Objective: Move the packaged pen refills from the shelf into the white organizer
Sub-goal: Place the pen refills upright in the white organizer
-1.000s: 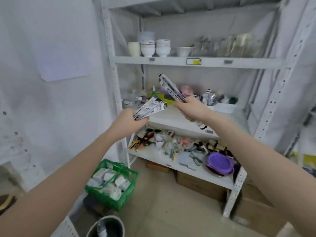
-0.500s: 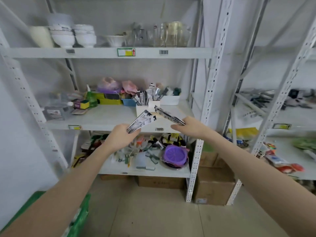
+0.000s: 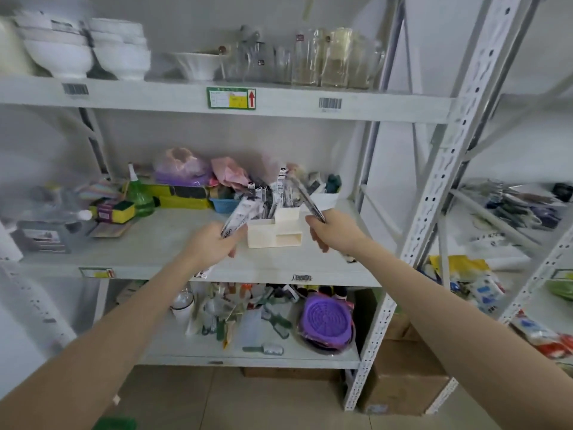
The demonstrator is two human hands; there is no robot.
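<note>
The left hand (image 3: 210,243) grips one refill pack (image 3: 237,217) at the organizer's (image 3: 274,234) 9 o'clock, the right hand (image 3: 336,232) another pack (image 3: 305,198) at its 2 o'clock, and since packs already crowd its compartments, a tip may catch and topple it on the shelf (image 3: 155,240).

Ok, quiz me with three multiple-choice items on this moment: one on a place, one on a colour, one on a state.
1. Where does the white plastic organizer stand?
A. top shelf
B. middle shelf
C. floor

2. What colour is the round ridged plastic lid on the lower shelf?
A. purple
B. orange
C. black

3. What is the right hand doing?
A. hanging open
B. pressing flat on the shelf
C. gripping a packaged pen refill

Answers: 1 B, it sits on the middle shelf between both hands; 2 A, it is plainly purple; 3 C, fingers curl round the pack, as the left hand grips another pack.
</note>
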